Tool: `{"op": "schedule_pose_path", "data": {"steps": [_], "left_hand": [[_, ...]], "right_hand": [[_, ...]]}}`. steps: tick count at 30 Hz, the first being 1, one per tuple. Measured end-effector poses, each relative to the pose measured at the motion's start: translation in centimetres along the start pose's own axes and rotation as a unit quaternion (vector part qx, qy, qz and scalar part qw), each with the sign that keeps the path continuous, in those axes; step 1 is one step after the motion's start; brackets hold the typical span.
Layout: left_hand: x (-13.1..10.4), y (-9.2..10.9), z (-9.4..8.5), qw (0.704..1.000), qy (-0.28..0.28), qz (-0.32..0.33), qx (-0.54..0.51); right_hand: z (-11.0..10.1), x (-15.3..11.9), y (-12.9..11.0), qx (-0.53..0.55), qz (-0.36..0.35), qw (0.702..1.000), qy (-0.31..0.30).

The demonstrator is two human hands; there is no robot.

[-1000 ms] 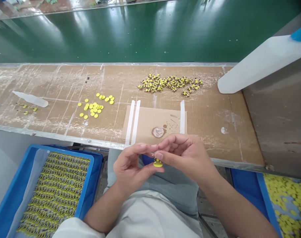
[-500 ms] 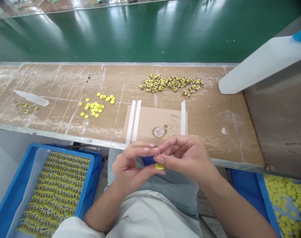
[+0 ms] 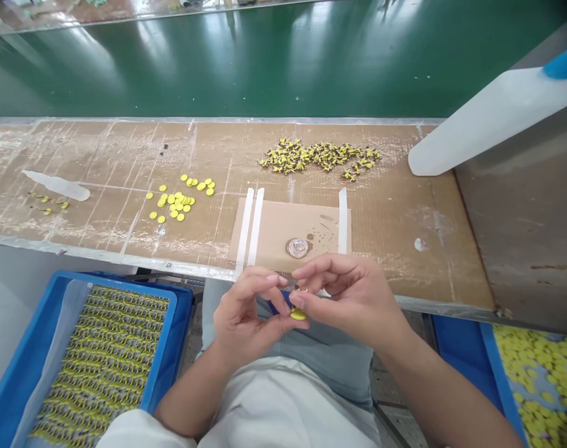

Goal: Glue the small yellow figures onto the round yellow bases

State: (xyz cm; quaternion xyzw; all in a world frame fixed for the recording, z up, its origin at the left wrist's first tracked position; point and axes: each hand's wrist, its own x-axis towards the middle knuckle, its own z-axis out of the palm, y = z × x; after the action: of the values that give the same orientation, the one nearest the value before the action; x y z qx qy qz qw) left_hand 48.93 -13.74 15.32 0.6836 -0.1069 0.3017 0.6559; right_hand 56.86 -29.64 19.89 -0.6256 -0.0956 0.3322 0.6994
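Just in front of my lap, my left hand pinches a round yellow disc by its edge, thumb beneath. My right hand meets it from the other side, thumb and fingers closed on a tiny dark-and-yellow piece right above the disc. The fingertips hide most of that piece, so I cannot tell whether it touches the disc. Beyond the hands, a blob of clear, shiny stuff sits on a taped cardboard sheet.
A pile of small yellow-and-dark pieces lies at the back; loose yellow discs lie left. A white bottle leans at the right. Blue trays flank me: rows of yellow pieces left, many yellow discs right.
The fingers of both hands have shifted slightly, and the left fingertips have drawn a little away from the right hand's. The disc stays in the left hand. The view has moved slightly.
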Motion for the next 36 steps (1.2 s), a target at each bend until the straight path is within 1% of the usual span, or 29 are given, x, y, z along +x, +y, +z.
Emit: {"op": "schedule_pose_path", "data": {"steps": [7, 12, 21, 29, 32, 34, 36], "left_hand": [[-0.11, -0.13, -0.27, 1.0, -0.027, 0.004, -0.015], [-0.23, -0.07, -0.57, 0.999, -0.044, 0.004, -0.003], [0.23, 0.35, -0.68, 0.998, -0.067, 0.008, 0.005], [-0.23, 0.2, -0.89, 0.998, -0.058, -0.019, 0.012], [-0.17, 0.12, -0.79, 0.998, -0.053, -0.014, 0.012], [-0.02, 0.07, -0.67, 0.999, -0.039, -0.002, 0.016], [0.1, -0.01, -0.56, 1.0, -0.014, 0.009, 0.021]], "right_hand": [[0.14, -0.07, -0.12, -0.01, -0.018, 1.0, -0.005], [0.04, -0.08, 0.08, -0.023, -0.023, 0.999, -0.009], [0.29, 0.01, -0.37, -0.02, -0.058, 0.998, -0.012], [0.2, 0.01, -0.04, -0.026, -0.05, 0.998, -0.016], [0.26, -0.03, 0.01, -0.022, -0.047, 0.999, -0.013], [0.31, -0.07, 0.06, -0.01, -0.045, 0.999, -0.008], [0.36, -0.08, 0.12, 0.006, -0.041, 0.999, -0.003]]}}
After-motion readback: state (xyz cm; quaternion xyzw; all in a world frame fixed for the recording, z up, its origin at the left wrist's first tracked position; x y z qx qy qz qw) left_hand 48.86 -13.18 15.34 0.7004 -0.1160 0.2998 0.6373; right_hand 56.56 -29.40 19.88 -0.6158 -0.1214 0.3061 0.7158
